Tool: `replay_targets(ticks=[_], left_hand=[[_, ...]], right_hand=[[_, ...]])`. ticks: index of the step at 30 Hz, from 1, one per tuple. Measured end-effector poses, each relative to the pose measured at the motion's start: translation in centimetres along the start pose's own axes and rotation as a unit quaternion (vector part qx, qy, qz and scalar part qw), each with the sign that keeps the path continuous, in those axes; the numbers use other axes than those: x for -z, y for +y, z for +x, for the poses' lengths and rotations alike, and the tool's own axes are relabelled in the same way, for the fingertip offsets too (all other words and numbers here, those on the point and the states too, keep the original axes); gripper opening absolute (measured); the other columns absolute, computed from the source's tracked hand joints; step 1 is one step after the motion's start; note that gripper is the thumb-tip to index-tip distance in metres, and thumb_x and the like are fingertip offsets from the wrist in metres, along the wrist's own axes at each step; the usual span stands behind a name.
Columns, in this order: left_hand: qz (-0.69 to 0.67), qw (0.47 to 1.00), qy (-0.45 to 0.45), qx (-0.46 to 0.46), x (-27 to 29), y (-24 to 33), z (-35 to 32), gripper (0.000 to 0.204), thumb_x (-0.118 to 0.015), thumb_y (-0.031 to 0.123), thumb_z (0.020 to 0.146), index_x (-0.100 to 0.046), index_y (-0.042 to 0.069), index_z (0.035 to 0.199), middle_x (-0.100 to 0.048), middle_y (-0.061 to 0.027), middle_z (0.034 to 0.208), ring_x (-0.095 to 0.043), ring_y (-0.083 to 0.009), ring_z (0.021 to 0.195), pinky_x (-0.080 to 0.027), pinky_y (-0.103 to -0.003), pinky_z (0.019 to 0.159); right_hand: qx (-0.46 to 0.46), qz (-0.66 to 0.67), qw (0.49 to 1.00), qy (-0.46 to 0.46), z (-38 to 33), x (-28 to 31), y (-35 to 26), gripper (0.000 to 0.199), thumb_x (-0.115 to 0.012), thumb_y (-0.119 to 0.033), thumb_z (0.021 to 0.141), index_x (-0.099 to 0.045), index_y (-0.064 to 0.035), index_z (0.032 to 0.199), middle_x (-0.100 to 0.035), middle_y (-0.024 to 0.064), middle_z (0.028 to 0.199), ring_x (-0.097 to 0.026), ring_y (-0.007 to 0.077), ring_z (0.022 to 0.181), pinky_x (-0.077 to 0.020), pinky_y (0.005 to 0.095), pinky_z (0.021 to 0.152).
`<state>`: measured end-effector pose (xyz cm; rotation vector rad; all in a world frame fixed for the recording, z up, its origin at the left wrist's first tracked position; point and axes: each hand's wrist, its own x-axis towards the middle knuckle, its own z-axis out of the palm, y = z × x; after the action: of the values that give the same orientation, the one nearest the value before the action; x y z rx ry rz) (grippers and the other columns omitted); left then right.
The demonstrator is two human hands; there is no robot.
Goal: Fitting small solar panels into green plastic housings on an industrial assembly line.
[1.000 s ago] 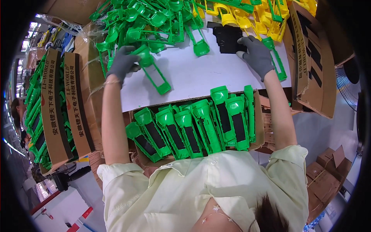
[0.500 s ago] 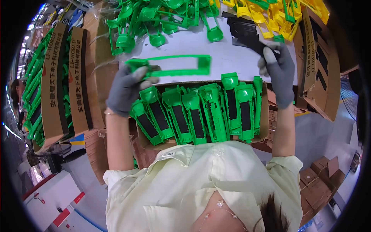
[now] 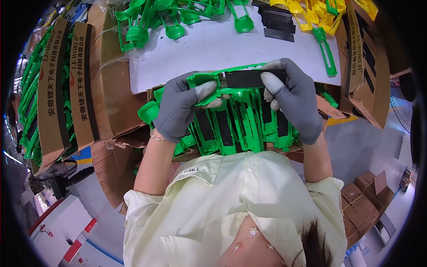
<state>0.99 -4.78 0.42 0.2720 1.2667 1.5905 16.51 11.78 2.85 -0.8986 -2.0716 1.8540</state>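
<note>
Closest in, the person's pale yellow shirt (image 3: 240, 204) fills the lower part of the view, with both forearms rising from it. Just beyond the chest, a row of green plastic frames with black inserts (image 3: 235, 127) stands packed side by side in an open carton, their long sides running away from the person.

Above that row, both grey-gloved hands hold one green plastic frame (image 3: 209, 82) level, its long axis running left to right across the view, tilted slightly up toward the right. The left hand (image 3: 180, 107) is closed around the frame's left end, thumb on top. The right hand (image 3: 296, 95) pinches a black rectangular strip (image 3: 249, 78) with thumb and fingers, the strip lying along the frame's right half, parallel to it.

Farther out lies the white work surface (image 3: 213, 46). On its far edge sit loose green frames (image 3: 173, 20), a stack of black strips (image 3: 275, 22) and yellow frames (image 3: 307, 13). Brown cardboard boxes (image 3: 84, 80) flank the left side.
</note>
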Motion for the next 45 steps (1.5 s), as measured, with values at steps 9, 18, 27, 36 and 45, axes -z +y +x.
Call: replay_targets(ticks=[9, 18, 27, 36, 45], left_hand=[[-0.002, 1.000, 0.002, 0.010, -0.6, -0.5, 0.1, 0.030, -0.058, 0.007, 0.086, -0.055, -0.010, 0.111, -0.063, -0.0186, 0.102, -0.067, -0.0264, 0.085, -0.057, -0.027, 0.067], [0.032, 0.999, -0.001, 0.010, -2.2, 0.1, 0.3, 0.025, -0.059, 0.001, 0.086, -0.058, -0.009, 0.109, -0.064, -0.0164, 0.094, -0.068, -0.0279, 0.080, -0.059, -0.031, 0.066], [0.102, 0.995, 0.011, 0.005, -2.6, 0.9, 0.1, 0.026, -0.064, 0.005, 0.084, -0.062, -0.007, 0.107, -0.066, -0.0136, 0.091, -0.068, -0.0221, 0.075, -0.056, -0.025, 0.062], [0.126, 0.992, 0.023, 0.023, -2.1, -0.1, -1.0, 0.023, -0.063, 0.001, 0.083, -0.063, -0.005, 0.106, -0.067, -0.0118, 0.090, -0.068, -0.0195, 0.071, -0.055, -0.024, 0.058], [0.296, 0.954, 0.036, 0.011, 6.4, 9.3, -4.4, 0.018, -0.063, 0.002, 0.079, -0.058, 0.000, 0.096, -0.063, -0.0075, 0.082, -0.061, -0.0118, 0.062, -0.051, -0.020, 0.056]], right_hand=[[0.027, -0.062, 0.997, 0.040, -0.4, -0.9, 0.7, 0.017, -0.058, -0.016, 0.090, -0.057, -0.0016, 0.098, -0.052, -0.0006, 0.059, -0.044, 0.0025, 0.048, -0.0345, 0.0189, 0.044], [0.118, -0.192, 0.974, 0.018, 0.3, -0.2, 2.3, 0.019, -0.059, -0.020, 0.089, -0.057, -0.0023, 0.097, -0.053, -0.0002, 0.060, -0.045, 0.0042, 0.052, -0.0370, 0.0216, 0.049], [0.220, -0.290, 0.893, 0.265, 0.3, 0.7, 1.4, 0.042, -0.079, -0.029, 0.072, -0.057, -0.0029, 0.098, -0.053, -0.0008, 0.065, -0.047, 0.0063, 0.057, -0.0405, 0.0210, 0.055], [-0.030, -0.056, 0.998, 0.020, -0.8, 0.1, 3.1, 0.021, -0.073, -0.016, 0.077, -0.060, -0.0024, 0.086, -0.057, 0.0001, 0.067, -0.051, 0.0042, 0.049, -0.0393, 0.0190, 0.043], [0.088, 0.000, 0.996, 0.021, -0.6, -0.5, 3.5, 0.040, -0.063, -0.016, 0.082, -0.052, -0.0025, 0.118, -0.060, 0.0040, 0.086, -0.052, 0.0059, 0.071, -0.0432, 0.0202, 0.064]])
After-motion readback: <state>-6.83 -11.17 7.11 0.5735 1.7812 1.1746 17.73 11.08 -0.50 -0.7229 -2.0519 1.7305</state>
